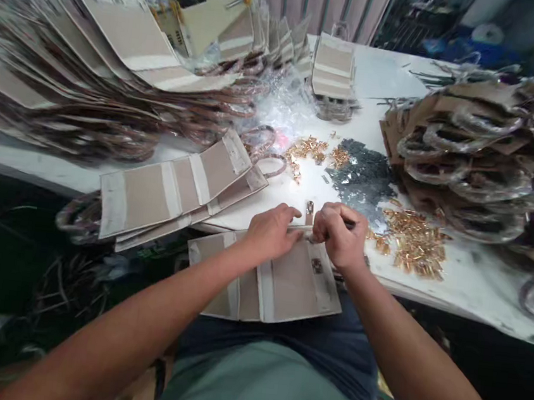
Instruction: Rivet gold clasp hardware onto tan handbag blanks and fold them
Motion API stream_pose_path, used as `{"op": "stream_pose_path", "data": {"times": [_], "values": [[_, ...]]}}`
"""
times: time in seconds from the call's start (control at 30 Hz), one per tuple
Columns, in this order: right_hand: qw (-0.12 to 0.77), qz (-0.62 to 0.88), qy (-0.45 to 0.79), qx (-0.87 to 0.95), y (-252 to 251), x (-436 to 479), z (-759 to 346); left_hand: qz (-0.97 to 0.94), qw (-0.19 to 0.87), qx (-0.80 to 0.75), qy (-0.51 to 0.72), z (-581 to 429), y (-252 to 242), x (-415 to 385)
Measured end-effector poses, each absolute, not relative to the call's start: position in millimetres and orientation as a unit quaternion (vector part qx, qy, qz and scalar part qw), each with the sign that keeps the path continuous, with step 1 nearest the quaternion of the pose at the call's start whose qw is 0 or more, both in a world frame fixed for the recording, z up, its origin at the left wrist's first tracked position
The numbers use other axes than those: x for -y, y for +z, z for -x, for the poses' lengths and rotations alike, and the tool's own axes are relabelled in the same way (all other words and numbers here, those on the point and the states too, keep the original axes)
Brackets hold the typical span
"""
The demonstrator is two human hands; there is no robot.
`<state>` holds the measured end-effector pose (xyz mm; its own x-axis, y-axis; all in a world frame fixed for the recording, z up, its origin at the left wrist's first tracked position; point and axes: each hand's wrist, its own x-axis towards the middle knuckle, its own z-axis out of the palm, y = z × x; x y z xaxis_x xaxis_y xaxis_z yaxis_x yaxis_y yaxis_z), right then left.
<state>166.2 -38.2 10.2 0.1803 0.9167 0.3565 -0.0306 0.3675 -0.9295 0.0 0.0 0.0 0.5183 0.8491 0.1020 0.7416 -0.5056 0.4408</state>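
A beige bag panel (289, 282) with white strips lies across my lap against the table edge. My left hand (270, 233) rests on its upper edge, thumb and forefinger apart, with nothing visible between them. My right hand (341, 233) is closed in a fist at the panel's upper right corner. A dark, rod-like thing (350, 224) shows between its fingers; the rest is hidden. Below that hand, a small metal plate (317, 266) sits on the panel's white end strip. Just beyond the hands, a small gold-coloured metal fitting (310, 208) lies on the table.
Gold-coloured fittings (417, 244) lie in a heap at right, beside a pile of dark flat pieces (362, 175). More beige panels (172, 193) with handles lie left, before a large stack (108, 24). Brown bag parts with wrapped handles (474, 139) are piled right.
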Motion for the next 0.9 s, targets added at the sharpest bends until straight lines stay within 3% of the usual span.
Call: {"op": "stream_pose_path", "data": {"times": [0.13,0.27,0.9], "values": [[0.636,0.434,0.358,0.528,11.7,39.2,-166.4,-0.901,0.128,-0.354,0.216,22.4,1.2,70.0],[0.633,0.451,0.354,0.520,12.0,38.0,-166.3,-0.943,0.145,-0.269,0.129,25.5,-11.1,108.4],[0.647,0.443,0.386,0.485,15.2,35.5,-169.3,-0.954,0.119,-0.276,0.003,11.0,-18.8,106.8]]}}
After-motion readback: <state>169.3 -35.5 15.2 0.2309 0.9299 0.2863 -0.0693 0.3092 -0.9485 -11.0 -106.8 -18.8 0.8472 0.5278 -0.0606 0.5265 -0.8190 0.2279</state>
